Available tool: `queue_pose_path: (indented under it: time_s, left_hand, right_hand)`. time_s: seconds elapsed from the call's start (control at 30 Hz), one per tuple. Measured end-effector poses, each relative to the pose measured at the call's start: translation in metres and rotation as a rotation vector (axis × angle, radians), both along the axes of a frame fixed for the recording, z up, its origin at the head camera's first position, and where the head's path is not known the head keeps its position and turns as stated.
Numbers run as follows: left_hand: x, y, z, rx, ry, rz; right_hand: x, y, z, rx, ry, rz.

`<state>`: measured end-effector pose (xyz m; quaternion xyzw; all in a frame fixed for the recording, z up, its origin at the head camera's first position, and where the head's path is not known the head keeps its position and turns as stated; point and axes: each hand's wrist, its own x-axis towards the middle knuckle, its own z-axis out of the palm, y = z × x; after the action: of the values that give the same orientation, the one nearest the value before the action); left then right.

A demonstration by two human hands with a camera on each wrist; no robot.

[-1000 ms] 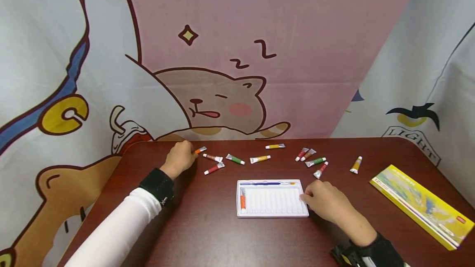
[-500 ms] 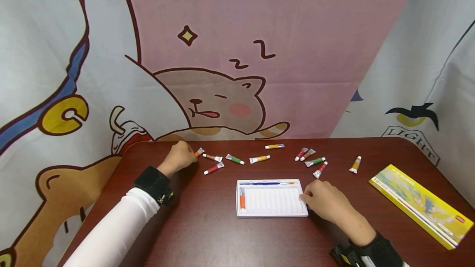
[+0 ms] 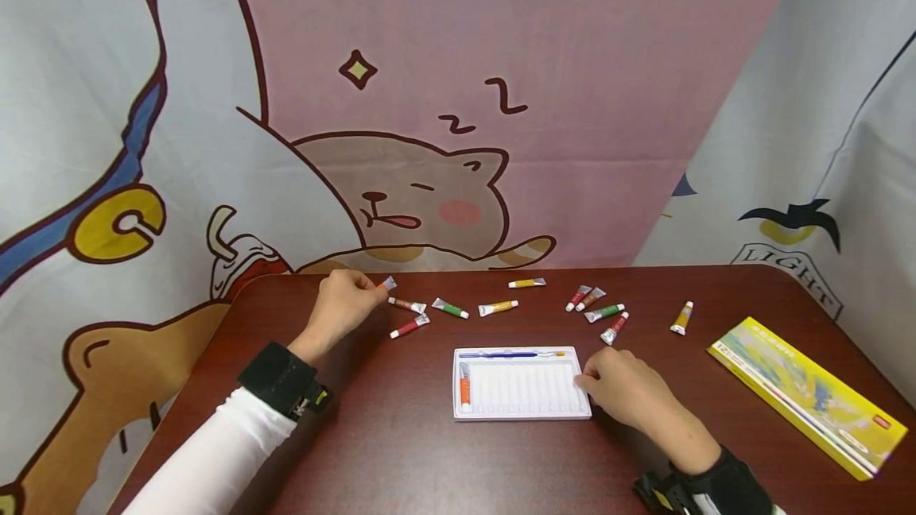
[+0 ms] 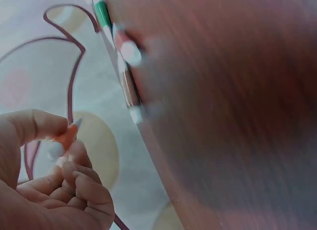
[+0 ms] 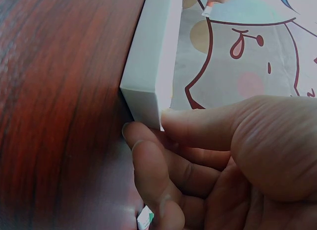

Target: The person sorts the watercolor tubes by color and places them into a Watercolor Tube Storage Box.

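In the head view my left hand (image 3: 342, 307) is at the table's far left. It pinches a small orange paint tube (image 4: 68, 139) between thumb and fingers, its white cap towards the palm and its silvery end pointing out. My right hand (image 3: 624, 385) grips the right edge of a white plastic tray (image 3: 529, 418), thumb at the rim and fingers against the outside wall in the right wrist view. Inside the tray, one orange paint tube (image 3: 465, 389) lies in the leftmost slot, and a blue paintbrush (image 3: 508, 355) lies along the back.
Near my left hand lie a brown tube (image 3: 407, 305), a red tube (image 3: 409, 327) and a green tube (image 3: 450, 308). Several more tubes are scattered along the back, with a yellow tube (image 3: 682, 318) farther right. A yellow box (image 3: 809, 397) rests at the right.
My left hand has raised the orange tube and drawn it slightly back from the table's far edge. The right hand stays on the tray, and the head view has shifted a little.
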<state>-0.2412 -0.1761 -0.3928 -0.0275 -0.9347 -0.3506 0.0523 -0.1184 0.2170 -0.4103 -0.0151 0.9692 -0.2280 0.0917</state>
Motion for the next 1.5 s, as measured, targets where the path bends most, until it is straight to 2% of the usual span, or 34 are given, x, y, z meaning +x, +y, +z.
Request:
queue_pose_path:
  time_s: [0.1,0.37,0.47,0.6,0.8,0.93,1.1,1.3,1.5]
  left_hand:
    - [0.01,0.011,0.0,0.031,0.004,-0.032]
    - [0.038,0.045,0.0,0.085,-0.066,-0.12]
    - [0.048,0.055,-0.001,0.088,-0.059,-0.159]
    - [0.062,0.066,-0.004,0.082,-0.048,-0.208]
    - [0.077,0.078,-0.013,0.08,-0.072,-0.303]
    - [0.084,0.084,-0.017,0.092,-0.081,-0.363]
    - [0.086,0.089,-0.021,0.068,-0.057,-0.394]
    - [0.091,0.097,-0.021,0.008,-0.054,-0.392]
    - [0.092,0.105,-0.018,-0.029,-0.115,-0.371]
  right_hand:
    - [0.0,0.0,0.0,-0.001,0.003,0.001]
    - [0.0,0.0,0.0,0.003,-0.004,-0.004]
    - [-0.001,0.0,0.0,0.001,-0.01,-0.003]
    - [-0.001,-0.001,0.0,-0.008,-0.012,-0.001]
    - [-0.001,0.0,0.0,-0.008,-0.007,0.002]
    - [-0.001,0.0,0.0,-0.003,-0.005,0.001]
    - [-0.001,0.0,0.0,0.001,-0.017,-0.002]
    - [0.0,0.0,0.001,-0.003,-0.026,-0.006]
    - [-0.001,0.0,0.001,0.001,-0.025,-0.004]
